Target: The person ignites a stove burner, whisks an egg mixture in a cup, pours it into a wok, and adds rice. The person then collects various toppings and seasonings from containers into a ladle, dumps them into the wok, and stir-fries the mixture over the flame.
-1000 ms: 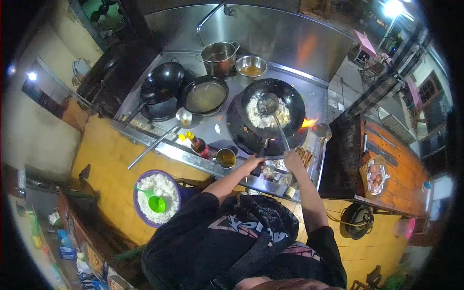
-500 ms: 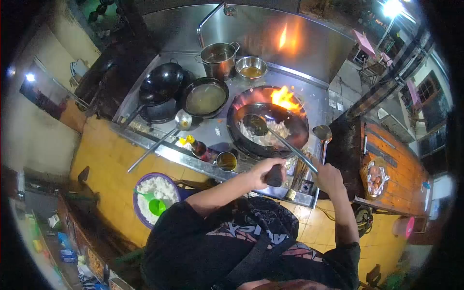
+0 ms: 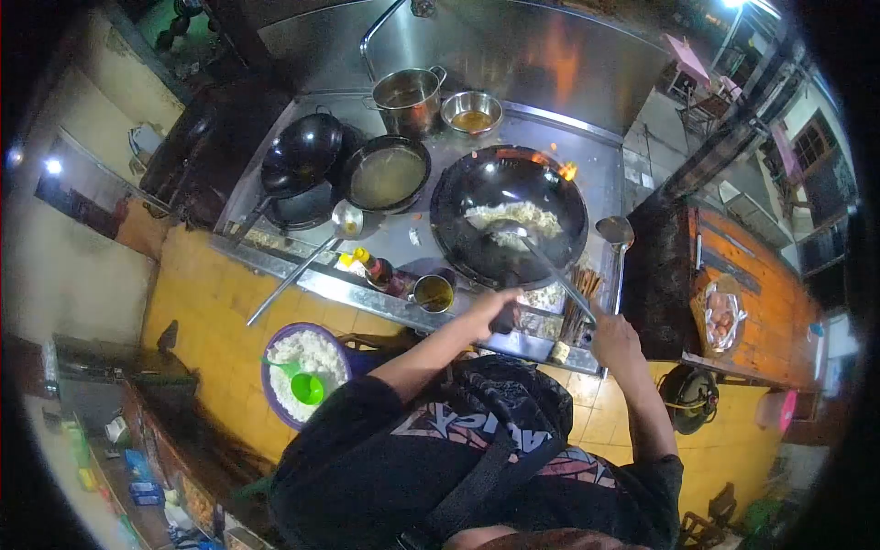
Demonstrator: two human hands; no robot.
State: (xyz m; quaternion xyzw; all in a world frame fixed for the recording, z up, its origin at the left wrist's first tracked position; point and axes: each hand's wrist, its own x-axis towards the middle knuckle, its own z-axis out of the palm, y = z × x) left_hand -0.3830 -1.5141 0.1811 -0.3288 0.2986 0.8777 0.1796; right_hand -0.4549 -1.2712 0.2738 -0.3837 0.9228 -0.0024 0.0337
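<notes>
My left hand (image 3: 491, 313) is closed around the dark handle of a large black wok (image 3: 458, 252) on the stove. Pale food that looks like rice (image 3: 539, 220) lies inside the wok, bunched toward its far side. In my right hand (image 3: 617, 341) is the long metal shaft of a ladle (image 3: 561, 278). The ladle's head rests in the wok against the near side of the food. A small flame (image 3: 568, 171) shows at the wok's far right rim.
Left of the wok stand a pan of cloudy liquid (image 3: 423, 179), a tall pot (image 3: 408, 108), a metal bowl (image 3: 472, 122) and a cup (image 3: 433, 292). A second ladle (image 3: 298, 277) juts over the stove edge. A purple tub of rice (image 3: 344, 353) stands lower left; a basket (image 3: 720, 316) lies right.
The high flames have shrunk to small licks. My left hand and the wok have tipped level again, and the ladle head has moved right and down within the wok, beside the food.
</notes>
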